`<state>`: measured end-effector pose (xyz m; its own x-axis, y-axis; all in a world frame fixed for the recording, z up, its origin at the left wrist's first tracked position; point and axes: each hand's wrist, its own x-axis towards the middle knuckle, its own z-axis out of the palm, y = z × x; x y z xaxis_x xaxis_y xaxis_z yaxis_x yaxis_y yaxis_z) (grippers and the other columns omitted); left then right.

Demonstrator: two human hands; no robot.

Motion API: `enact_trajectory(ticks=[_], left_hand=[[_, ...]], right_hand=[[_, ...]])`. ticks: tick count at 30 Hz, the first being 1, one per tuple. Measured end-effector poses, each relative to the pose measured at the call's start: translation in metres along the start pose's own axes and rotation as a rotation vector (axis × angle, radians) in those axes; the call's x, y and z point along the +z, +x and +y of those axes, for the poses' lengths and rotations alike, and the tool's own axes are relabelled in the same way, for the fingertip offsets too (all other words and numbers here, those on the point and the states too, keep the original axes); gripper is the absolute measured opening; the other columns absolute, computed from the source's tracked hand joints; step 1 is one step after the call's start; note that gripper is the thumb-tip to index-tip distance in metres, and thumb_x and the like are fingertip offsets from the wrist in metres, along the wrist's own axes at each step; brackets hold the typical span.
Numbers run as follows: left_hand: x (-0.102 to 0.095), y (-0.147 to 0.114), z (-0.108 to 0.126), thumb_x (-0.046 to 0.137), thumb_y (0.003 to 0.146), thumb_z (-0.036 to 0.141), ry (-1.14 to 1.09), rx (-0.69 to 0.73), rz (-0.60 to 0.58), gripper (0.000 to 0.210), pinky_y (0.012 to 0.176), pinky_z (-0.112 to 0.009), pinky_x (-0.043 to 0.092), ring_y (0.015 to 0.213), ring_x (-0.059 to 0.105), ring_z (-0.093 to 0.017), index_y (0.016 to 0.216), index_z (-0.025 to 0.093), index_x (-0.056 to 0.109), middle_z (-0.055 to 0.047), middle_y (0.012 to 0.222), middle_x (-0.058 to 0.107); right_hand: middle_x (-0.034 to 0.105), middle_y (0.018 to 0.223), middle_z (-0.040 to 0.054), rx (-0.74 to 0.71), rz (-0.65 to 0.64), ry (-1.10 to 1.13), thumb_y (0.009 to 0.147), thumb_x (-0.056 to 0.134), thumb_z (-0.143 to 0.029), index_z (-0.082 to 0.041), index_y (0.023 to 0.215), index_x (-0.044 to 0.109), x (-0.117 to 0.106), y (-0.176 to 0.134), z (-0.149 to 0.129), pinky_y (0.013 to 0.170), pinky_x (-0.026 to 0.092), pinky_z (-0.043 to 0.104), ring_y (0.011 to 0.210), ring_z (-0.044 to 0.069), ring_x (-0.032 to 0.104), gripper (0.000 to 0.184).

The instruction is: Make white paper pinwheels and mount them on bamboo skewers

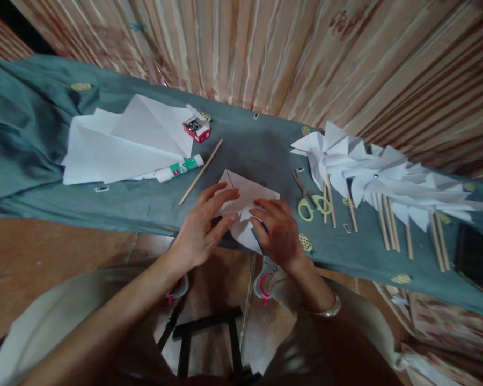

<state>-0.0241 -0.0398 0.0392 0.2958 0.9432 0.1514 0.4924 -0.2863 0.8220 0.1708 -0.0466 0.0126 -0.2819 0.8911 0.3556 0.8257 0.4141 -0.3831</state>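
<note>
A cut, partly bent piece of white paper [258, 188] lies near the front edge of the table, under both my hands. My left hand [204, 228] is on its left part, thumb and fingers closed in around a bent piece near the middle. From the right, my right hand [279, 229] grips a flap with curled fingers, which hide part of the paper. A thin wooden stick [201, 171] rests just beyond my left hand. Green-handled scissors [312, 203] lie to the right of my right hand, with the blades pointing away.
White paper sheets [104, 139], a glue stick [181, 168] and an opened red box [197, 128] of small metal pieces are at left. Several paper pinwheels [376, 177] on sticks overlap at right, beside a dark phone [473, 256]. A curtain [241, 53] hangs behind the cloth-covered table [261, 142].
</note>
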Motion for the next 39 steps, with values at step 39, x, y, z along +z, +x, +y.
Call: enact_trajectory(ticks=[39], left_hand=[[-0.004, 0.011, -0.013, 0.051, 0.091, 0.032, 0.247, 0.165, 0.089, 0.043, 0.109, -0.048, 0.036, 0.130, 0.044, -0.028, 0.131, 0.016, 0.051, -0.012, 0.138, 0.053]], right_hand=[[0.073, 0.086, 0.0048, 0.211, -0.176, 0.445, 0.088, 0.056, -0.023, -0.023, 0.100, 0.072, -0.032, -0.027, 0.015, 0.072, 0.051, 0.031, 0.077, 0.017, 0.065, 0.020]])
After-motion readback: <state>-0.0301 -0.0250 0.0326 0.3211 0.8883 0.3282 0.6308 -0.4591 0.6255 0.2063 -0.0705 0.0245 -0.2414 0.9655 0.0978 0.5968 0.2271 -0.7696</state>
